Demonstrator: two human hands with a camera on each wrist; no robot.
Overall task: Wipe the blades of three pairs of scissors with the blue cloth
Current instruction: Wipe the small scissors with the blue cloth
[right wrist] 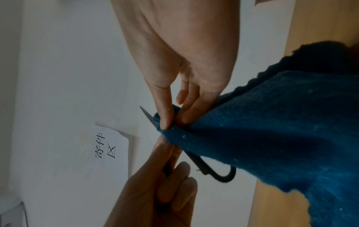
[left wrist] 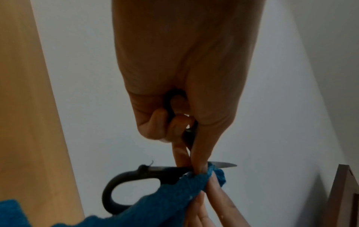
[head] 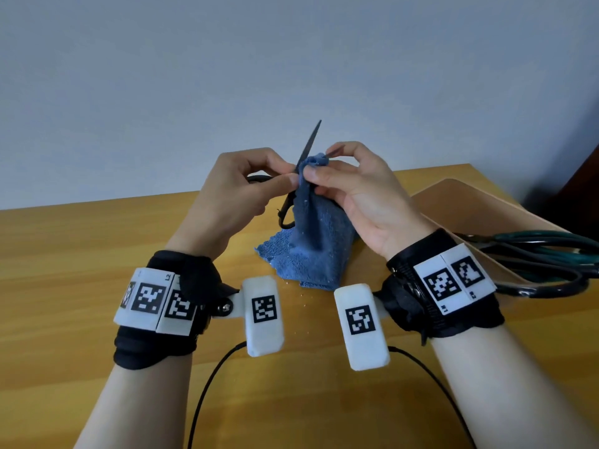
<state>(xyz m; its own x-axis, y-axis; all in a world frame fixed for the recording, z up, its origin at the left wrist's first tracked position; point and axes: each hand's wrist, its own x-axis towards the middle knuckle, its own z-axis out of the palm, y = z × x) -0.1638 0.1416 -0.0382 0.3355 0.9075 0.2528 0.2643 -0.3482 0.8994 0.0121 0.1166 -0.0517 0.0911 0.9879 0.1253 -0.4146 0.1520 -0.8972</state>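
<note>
The black scissors (head: 293, 186) are held up above the table (head: 81, 254), blades open, one dark blade pointing up and away, its tip bare. The blue cloth (head: 311, 244), a nubbly terry piece, is bunched around the lower part of a blade and hangs down, its bottom edge resting on the table. More scissors (head: 534, 257) with dark green handles lie in a tray at the right.
</note>
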